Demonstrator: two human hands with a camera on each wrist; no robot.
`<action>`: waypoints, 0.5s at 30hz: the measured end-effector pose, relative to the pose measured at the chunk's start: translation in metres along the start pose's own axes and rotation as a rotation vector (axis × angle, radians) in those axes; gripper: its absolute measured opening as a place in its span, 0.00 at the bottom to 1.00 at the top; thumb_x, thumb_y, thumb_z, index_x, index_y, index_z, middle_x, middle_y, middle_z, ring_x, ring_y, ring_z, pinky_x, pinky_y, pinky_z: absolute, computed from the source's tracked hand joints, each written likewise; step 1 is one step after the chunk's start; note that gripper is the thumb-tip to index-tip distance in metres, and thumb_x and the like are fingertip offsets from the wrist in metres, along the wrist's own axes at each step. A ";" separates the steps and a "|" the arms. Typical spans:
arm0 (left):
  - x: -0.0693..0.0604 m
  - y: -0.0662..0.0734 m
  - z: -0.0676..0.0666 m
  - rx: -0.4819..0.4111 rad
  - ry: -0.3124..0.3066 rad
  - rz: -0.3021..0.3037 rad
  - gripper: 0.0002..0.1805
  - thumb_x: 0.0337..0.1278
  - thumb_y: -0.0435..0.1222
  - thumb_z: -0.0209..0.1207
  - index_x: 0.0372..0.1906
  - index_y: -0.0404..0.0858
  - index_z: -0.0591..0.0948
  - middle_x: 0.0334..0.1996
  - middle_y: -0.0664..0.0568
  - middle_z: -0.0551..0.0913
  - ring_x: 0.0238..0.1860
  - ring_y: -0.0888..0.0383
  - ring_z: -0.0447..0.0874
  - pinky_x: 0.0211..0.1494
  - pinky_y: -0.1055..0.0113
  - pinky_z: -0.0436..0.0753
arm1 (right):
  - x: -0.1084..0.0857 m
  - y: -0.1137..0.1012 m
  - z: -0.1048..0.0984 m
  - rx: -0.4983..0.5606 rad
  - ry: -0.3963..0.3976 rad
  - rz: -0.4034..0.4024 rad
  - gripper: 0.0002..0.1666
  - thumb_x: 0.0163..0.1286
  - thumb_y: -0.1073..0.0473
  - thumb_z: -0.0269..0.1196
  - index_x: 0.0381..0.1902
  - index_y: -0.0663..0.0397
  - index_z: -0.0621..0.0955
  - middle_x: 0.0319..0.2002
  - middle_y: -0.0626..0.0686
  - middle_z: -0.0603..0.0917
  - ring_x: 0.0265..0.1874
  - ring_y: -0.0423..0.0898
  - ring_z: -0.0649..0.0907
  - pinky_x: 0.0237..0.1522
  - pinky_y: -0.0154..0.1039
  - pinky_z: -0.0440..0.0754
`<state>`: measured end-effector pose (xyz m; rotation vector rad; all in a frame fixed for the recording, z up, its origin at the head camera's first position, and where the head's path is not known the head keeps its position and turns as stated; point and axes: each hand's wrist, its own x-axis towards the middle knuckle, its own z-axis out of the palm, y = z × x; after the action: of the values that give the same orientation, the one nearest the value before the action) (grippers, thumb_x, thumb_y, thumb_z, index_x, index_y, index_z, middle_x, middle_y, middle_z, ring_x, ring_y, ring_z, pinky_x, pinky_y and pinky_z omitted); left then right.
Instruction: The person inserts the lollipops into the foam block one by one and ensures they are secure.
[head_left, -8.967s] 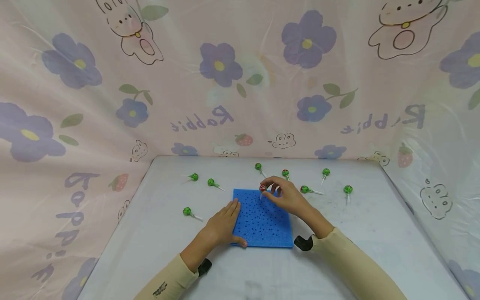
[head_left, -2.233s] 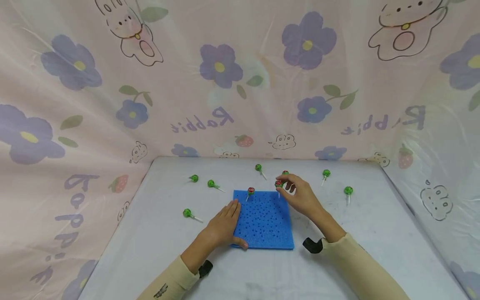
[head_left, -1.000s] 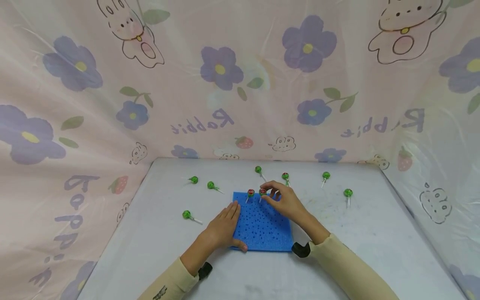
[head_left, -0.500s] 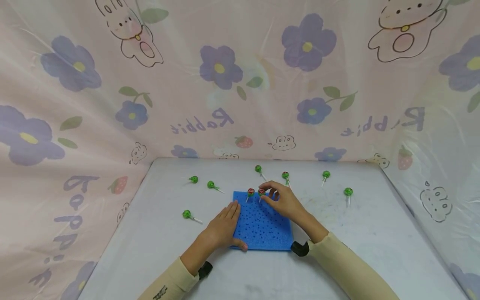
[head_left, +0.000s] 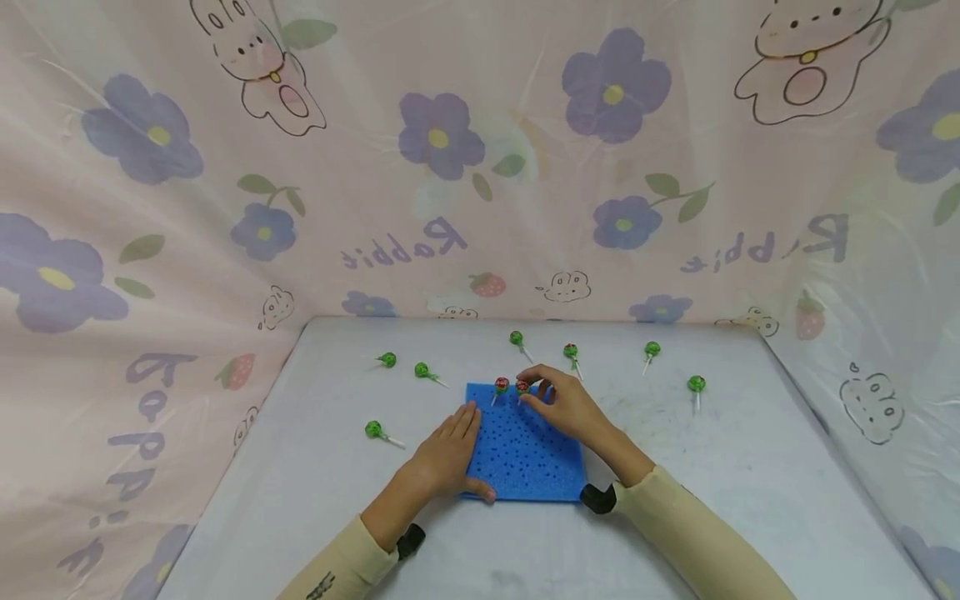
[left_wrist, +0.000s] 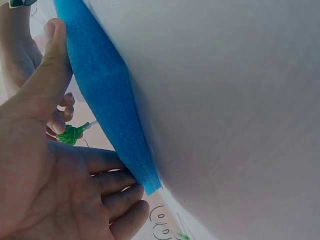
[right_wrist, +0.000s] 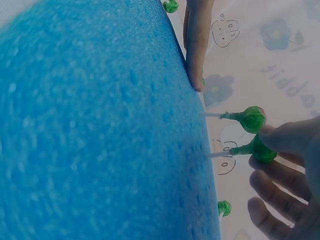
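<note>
Reading the clock from the middle of the blue board (head_left: 528,454), with 12 at its far edge: pinches the head of a red-and-green lollipop (head_left: 522,387) between thumb and forefinger of the right hand (head_left: 564,406), at 12 o'clock on the board, with the remaining fingers loosely bent beside it. Holds it head up, just beside a second lollipop (head_left: 502,384) standing alone at 11 o'clock with a slight tilt, stick end towards 7. Shows in the right wrist view both sticks running to the board's dotted face near that far edge — cannot tell how deep. Rests the left hand (head_left: 446,450) at 9 o'clock along the board's edge, with fingers straight, grasping nothing, and with the thumb pointing to 4 o'clock against the near corner. Has the rest scattered loose on the white worktop (head_left: 270,500): a green lollipop (head_left: 373,428) at 9 o'clock, a nearer one (head_left: 422,369) and a farther one (head_left: 387,359) at 10, another (head_left: 516,337) at 12 beyond the right hand, a red-topped one (head_left: 572,351) at 1, one more (head_left: 652,349) at 2, and the outermost (head_left: 697,383) between 2 and 3. Wears pale sleeves (head_left: 708,529), with a dark device (head_left: 598,499) at the right wrist and a similar dark block (head_left: 410,542) at the left. Backs onto a pink curtain (head_left: 517,208) printed with purple flowers, rabbits and strawberries.
</note>
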<state>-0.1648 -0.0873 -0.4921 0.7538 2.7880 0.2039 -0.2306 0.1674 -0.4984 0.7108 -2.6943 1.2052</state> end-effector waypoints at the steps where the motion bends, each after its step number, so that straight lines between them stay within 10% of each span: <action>1: 0.000 0.000 0.000 0.001 0.000 0.000 0.71 0.47 0.68 0.75 0.84 0.28 0.57 0.86 0.36 0.53 0.87 0.42 0.50 0.86 0.50 0.59 | 0.001 0.000 0.000 -0.002 -0.004 0.004 0.19 0.74 0.60 0.73 0.60 0.52 0.85 0.53 0.51 0.89 0.39 0.45 0.84 0.41 0.41 0.86; 15: 0.003 -0.002 0.002 0.013 -0.002 0.001 0.72 0.46 0.68 0.75 0.85 0.28 0.56 0.86 0.36 0.53 0.87 0.43 0.50 0.86 0.50 0.59 | 0.002 0.000 0.001 -0.033 -0.017 0.032 0.19 0.75 0.59 0.72 0.61 0.51 0.84 0.54 0.52 0.89 0.39 0.44 0.83 0.41 0.40 0.84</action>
<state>-0.1674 -0.0871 -0.4948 0.7575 2.7895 0.1846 -0.2326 0.1662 -0.4985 0.6789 -2.7423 1.1646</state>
